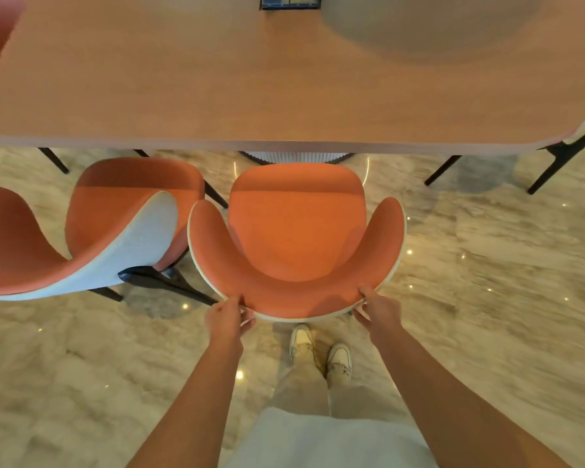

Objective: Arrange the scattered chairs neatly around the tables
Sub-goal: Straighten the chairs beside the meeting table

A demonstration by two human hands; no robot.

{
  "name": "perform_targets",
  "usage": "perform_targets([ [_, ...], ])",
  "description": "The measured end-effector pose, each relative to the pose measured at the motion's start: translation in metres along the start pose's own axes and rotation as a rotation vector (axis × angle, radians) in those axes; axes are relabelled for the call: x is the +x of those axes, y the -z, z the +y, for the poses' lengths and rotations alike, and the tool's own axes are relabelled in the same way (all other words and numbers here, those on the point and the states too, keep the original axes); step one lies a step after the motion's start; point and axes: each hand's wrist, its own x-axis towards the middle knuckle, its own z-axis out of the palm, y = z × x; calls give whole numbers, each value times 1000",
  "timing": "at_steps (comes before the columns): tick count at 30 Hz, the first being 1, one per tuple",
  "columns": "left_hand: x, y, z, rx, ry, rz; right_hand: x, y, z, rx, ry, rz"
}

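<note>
The left hand [228, 317] and right hand [379, 310] are each gripping the curved back rim of the orange chair [296, 231], fingers curled around it. Its seat front is sitting just short of the wooden table [217, 96] edge. A second chair [92, 228] is crowding its left arm, while open marble floor [504, 265] is lying to the right.

You are gripping the orange chair's [296, 228] curved backrest with your left hand [226, 319] and right hand [379, 310], facing the wooden desk [250, 96].
</note>
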Motion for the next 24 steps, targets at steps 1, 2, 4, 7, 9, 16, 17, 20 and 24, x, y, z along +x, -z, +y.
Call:
perform_targets([
  [1, 7, 2, -2, -10, 29, -6, 2, -2, 2, 6, -10, -20],
  [2, 12, 1, -2, -17, 59, -32, 4, -5, 4, 6, -20, -50],
  [4, 22, 0, -2, -6, 100, -101, 9, -11, 8, -11, -30, -101],
  [7, 36, -5, 2, -34, 93, -155, 17, -19, 7, -49, -58, -118],
  [9, 42, -7, 5, -45, 114, -182, 22, -23, 4, -56, -91, -110],
  [16, 59, -20, 6, -22, 219, -123, 36, -28, 3, -50, -96, -25],
  [17, 59, -21, 6, -18, 212, -113, 37, -29, 2, -61, -84, -11],
  [20, 60, -22, 3, -2, 179, -92, 40, -29, 3, -60, -65, 8],
  [24, 55, -24, -2, -3, 127, -70, 42, -22, 0, -72, -25, 10],
])
